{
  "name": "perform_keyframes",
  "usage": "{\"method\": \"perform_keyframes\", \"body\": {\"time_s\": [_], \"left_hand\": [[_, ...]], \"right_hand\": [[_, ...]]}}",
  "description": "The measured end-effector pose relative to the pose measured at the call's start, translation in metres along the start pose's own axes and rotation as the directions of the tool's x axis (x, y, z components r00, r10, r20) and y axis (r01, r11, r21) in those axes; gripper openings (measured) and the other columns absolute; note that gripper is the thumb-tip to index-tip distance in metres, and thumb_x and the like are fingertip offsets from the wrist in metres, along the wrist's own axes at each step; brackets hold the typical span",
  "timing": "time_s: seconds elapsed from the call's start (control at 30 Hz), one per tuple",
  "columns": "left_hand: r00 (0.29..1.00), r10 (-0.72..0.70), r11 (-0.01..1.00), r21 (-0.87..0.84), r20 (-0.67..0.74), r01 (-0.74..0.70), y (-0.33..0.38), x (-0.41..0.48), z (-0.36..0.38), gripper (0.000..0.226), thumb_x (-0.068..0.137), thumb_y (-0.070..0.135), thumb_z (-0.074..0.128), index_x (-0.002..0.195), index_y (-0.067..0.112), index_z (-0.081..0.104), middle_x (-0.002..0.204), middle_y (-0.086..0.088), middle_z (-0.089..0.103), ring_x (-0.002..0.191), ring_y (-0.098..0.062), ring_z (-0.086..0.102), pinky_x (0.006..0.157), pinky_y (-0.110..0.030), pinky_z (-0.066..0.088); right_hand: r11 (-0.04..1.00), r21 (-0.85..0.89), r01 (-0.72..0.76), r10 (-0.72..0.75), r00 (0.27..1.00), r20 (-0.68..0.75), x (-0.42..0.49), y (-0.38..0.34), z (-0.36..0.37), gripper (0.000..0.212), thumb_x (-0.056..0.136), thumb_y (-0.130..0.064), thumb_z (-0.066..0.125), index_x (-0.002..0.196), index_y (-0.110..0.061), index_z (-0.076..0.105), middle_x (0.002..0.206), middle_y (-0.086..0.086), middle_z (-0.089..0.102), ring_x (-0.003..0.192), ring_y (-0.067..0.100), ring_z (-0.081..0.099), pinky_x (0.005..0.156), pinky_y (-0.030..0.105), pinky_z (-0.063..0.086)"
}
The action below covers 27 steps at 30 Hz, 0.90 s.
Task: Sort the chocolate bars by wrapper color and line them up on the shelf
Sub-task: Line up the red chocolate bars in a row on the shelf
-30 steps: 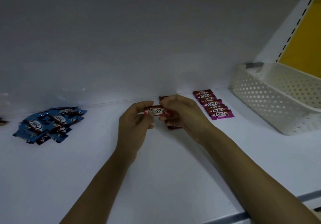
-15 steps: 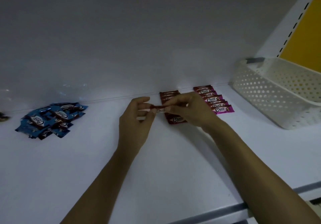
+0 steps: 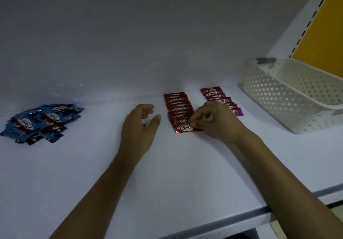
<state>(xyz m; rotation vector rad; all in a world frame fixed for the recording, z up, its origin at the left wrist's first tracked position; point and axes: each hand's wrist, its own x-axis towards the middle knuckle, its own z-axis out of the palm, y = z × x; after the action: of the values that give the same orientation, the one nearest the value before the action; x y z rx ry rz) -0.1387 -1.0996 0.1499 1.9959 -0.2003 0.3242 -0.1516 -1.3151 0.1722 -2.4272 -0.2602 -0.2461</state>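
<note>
Lying left-to-right, red bar (image 3: 184, 128) — pinched by right hand (image 3: 217, 122).

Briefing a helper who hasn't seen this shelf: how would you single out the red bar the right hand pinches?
Left of the white perforated basket at the right end of the shelf lie the purple row, then the red row. The front red bar is that row's nearest. Unlike its neighbours, no other bar overlaps it, and the right hand pinches its right end.

Basket (image 3: 289, 97) white, hole-dotted. Left of it magenta bars (image 3: 216, 95), further left red bars (image 3: 177, 105), farthest blue bars (image 3: 40, 122); all white-lettered. Shelf (image 3: 167, 173) white; panel (image 3: 323, 34) behind basket yellow.
</note>
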Motion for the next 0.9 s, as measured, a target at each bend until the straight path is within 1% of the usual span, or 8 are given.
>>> {"method": "perform_keyframes", "body": {"time_s": [0.1, 0.17, 0.27, 0.33, 0.5, 0.6, 0.77, 0.9], "left_hand": [[1.0, 0.002, 1.0, 0.02, 0.02, -0.002, -0.001, 0.0, 0.001, 0.032, 0.09, 0.015, 0.064, 0.122, 0.013, 0.057, 0.112, 0.007, 0.056, 0.103, -0.008, 0.054, 0.072, -0.001, 0.039], [0.998, 0.025, 0.998, 0.054, 0.059, -0.028, -0.001, -0.001, 0.001, 0.033, 0.09, 0.014, 0.064, 0.122, 0.013, 0.058, 0.114, 0.007, 0.055, 0.105, -0.009, 0.052, 0.077, -0.005, 0.041], [0.987, 0.095, 0.982, 0.148, 0.13, -0.114, -0.002, -0.003, 0.002, 0.027, 0.09, 0.015, 0.065, 0.117, 0.017, 0.063, 0.115, 0.006, 0.055, 0.11, -0.015, 0.053, 0.092, -0.029, 0.048], [0.982, 0.115, 0.975, 0.173, 0.153, -0.141, -0.003, -0.003, 0.002, 0.024, 0.089, 0.016, 0.065, 0.114, 0.017, 0.066, 0.118, 0.002, 0.058, 0.112, -0.018, 0.054, 0.097, -0.038, 0.047], [0.982, 0.098, 0.979, 0.163, 0.162, -0.124, -0.001, -0.004, 0.002, 0.022, 0.09, 0.015, 0.064, 0.112, 0.016, 0.066, 0.111, 0.009, 0.054, 0.111, -0.018, 0.055, 0.098, -0.037, 0.046], [0.981, 0.106, 0.978, 0.16, 0.16, -0.131, -0.001, -0.004, 0.001, 0.022, 0.09, 0.013, 0.064, 0.111, 0.015, 0.066, 0.109, 0.009, 0.054, 0.11, -0.019, 0.055, 0.097, -0.038, 0.047], [0.981, 0.117, 0.976, 0.166, 0.155, -0.143, -0.003, -0.003, 0.002, 0.02, 0.09, 0.01, 0.062, 0.109, 0.014, 0.067, 0.113, 0.002, 0.06, 0.11, -0.02, 0.056, 0.099, -0.04, 0.047], [0.985, 0.115, 0.978, 0.159, 0.13, -0.135, -0.005, -0.001, 0.003, 0.02, 0.091, 0.01, 0.061, 0.111, 0.014, 0.066, 0.11, 0.009, 0.054, 0.111, -0.02, 0.055, 0.099, -0.04, 0.047]], "right_hand": [[0.992, -0.114, 0.062, -0.067, 0.997, -0.035, 0.002, 0.001, 0.005, 0.01, 0.077, -0.019, 0.078, 0.087, -0.021, 0.078, 0.074, -0.021, 0.058, 0.077, 0.008, 0.053, 0.073, 0.018, 0.036], [0.985, -0.163, 0.06, -0.07, 0.996, -0.06, 0.002, 0.001, 0.007, 0.016, 0.077, -0.023, 0.078, 0.092, -0.024, 0.077, 0.079, -0.015, 0.06, 0.084, 0.016, 0.051, 0.076, 0.027, 0.038], [0.979, -0.197, 0.054, -0.067, 0.996, -0.064, 0.001, 0.001, 0.01, 0.027, 0.079, -0.027, 0.076, 0.105, -0.025, 0.074, 0.091, -0.001, 0.065, 0.088, 0.022, 0.052, 0.082, 0.035, 0.042], [0.978, -0.202, 0.058, -0.068, 0.997, -0.045, 0.0, 0.0, 0.011, 0.028, 0.081, -0.026, 0.073, 0.109, -0.023, 0.073, 0.095, 0.0, 0.065, 0.09, 0.023, 0.053, 0.085, 0.035, 0.041], [0.978, -0.206, 0.034, -0.041, 0.999, -0.031, -0.002, -0.002, 0.011, 0.029, 0.083, -0.027, 0.071, 0.113, -0.027, 0.07, 0.098, 0.0, 0.064, 0.094, 0.022, 0.051, 0.091, 0.038, 0.039], [0.984, -0.174, 0.034, -0.044, 0.998, -0.053, -0.004, -0.003, 0.011, 0.027, 0.083, -0.026, 0.071, 0.11, -0.027, 0.071, 0.094, -0.002, 0.064, 0.092, 0.018, 0.049, 0.089, 0.034, 0.038], [0.983, -0.173, 0.053, -0.065, 0.996, -0.06, -0.004, -0.004, 0.013, 0.021, 0.082, -0.02, 0.073, 0.103, -0.023, 0.075, 0.093, -0.002, 0.067, 0.09, 0.016, 0.051, 0.086, 0.031, 0.04], [0.991, -0.129, 0.045, -0.058, 0.994, -0.098, -0.005, -0.002, 0.013, 0.021, 0.085, -0.019, 0.069, 0.105, -0.024, 0.074, 0.091, -0.006, 0.063, 0.09, 0.016, 0.052, 0.083, 0.028, 0.038]]}}
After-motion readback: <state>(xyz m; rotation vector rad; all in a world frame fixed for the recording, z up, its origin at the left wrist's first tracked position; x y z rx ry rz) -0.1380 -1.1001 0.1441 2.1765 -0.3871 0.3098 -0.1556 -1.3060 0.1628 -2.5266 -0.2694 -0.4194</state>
